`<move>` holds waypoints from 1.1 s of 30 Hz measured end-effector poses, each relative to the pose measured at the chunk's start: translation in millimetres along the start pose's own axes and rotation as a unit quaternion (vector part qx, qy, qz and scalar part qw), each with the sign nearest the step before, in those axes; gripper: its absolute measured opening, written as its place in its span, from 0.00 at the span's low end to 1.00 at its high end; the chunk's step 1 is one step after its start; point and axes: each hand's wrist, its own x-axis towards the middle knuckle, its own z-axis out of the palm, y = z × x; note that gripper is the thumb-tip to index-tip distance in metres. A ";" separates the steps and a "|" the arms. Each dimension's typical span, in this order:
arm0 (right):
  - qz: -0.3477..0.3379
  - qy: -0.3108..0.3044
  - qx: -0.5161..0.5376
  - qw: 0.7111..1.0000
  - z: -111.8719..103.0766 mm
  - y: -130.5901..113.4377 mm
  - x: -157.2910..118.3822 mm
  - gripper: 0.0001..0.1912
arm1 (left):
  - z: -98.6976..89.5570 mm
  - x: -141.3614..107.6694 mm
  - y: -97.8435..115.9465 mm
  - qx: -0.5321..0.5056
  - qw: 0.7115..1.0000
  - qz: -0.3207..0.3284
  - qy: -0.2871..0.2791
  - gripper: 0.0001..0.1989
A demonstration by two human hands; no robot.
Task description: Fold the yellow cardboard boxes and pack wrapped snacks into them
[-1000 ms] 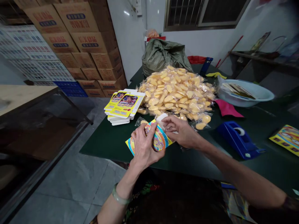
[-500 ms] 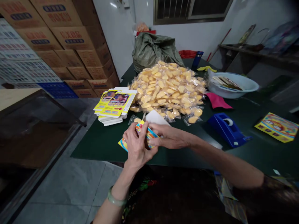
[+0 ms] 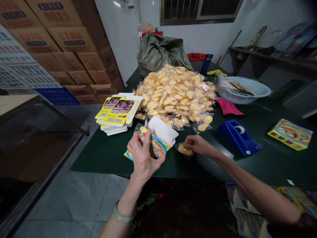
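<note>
My left hand (image 3: 145, 153) is closed around a colourful small carton (image 3: 157, 147), whose white top flap (image 3: 162, 130) stands open toward the pile. To the right of the carton, my right hand (image 3: 199, 145) pinches a clear plastic packet (image 3: 185, 149) with a yellowish, flat oval piece inside, low over the green table. Behind both hands rises a large heap of similar wrapped pieces (image 3: 173, 92). Left of the heap lies a stack of flat yellow cartons (image 3: 121, 110). The inside of the held carton is hidden from me.
On the right are a blue tape dispenser (image 3: 240, 137), a closed-looking printed box (image 3: 289, 134), a pink cloth-like piece (image 3: 229, 106) and a pale blue basin (image 3: 257, 92). A grey-green sack (image 3: 160, 54) stands behind the heap. Brown boxes (image 3: 66, 39) are stacked at left.
My right hand has left the carton and moved right, where it now grips a wrapped piece. The carton's white flap shows more fully. My left hand keeps its hold.
</note>
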 end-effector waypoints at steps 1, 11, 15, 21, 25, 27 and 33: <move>0.005 -0.005 0.031 0.999 -7.8 -9.6 -2.2 0.16 | 0.6 0.2 2.4 0.006 1.000 0.006 -0.009 0.45; -0.105 0.099 -0.084 0.986 -12.7 -89.3 0.7 0.10 | 8.1 2.6 28.8 -0.028 0.996 0.089 -0.014 0.49; -0.171 -0.088 -0.079 0.978 5.6 -109.3 1.0 0.15 | 9.1 -3.7 23.7 -0.070 0.992 0.107 0.009 0.49; -0.141 -0.059 0.137 0.979 -2.2 -93.2 13.6 0.16 | -4.8 -5.0 -0.8 -0.049 0.998 -0.001 0.034 0.50; -0.114 0.052 -0.185 0.975 2.3 -29.7 40.3 0.20 | -13.8 -4.6 -12.4 -0.026 0.998 -0.048 0.041 0.50; -0.140 0.001 -0.311 0.940 14.3 -9.9 48.9 0.26 | -14.4 -5.6 -13.4 -0.030 0.998 -0.037 0.039 0.50; -0.192 0.009 -0.322 0.927 62.7 -11.4 61.0 0.22 | -10.1 -6.3 -8.2 -0.034 0.999 -0.031 0.028 0.49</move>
